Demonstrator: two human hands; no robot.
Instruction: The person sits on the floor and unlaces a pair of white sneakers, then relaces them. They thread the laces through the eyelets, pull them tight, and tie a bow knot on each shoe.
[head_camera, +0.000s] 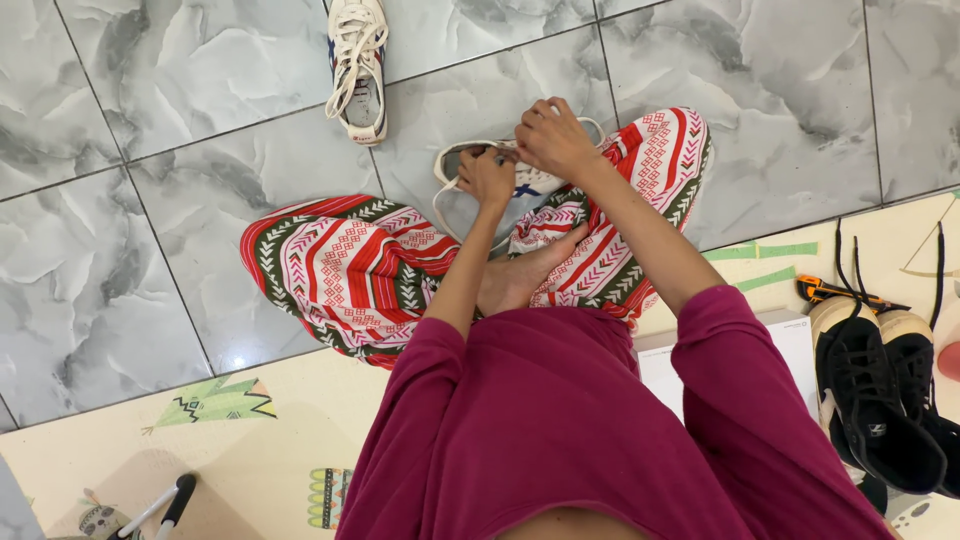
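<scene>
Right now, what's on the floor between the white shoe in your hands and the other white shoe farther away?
Nothing. In the head view, only bare grey marble tile lies between the held shoe and the other white shoe.

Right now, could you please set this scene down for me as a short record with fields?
Left hand: grips the edge of the white shoe in the lap
Right hand: on the same shoe, fingers curled over its top
Second white shoe: on the grey tiles, apart
Black shoes: on the mat, right side
White box: beside the black shoes
</scene>
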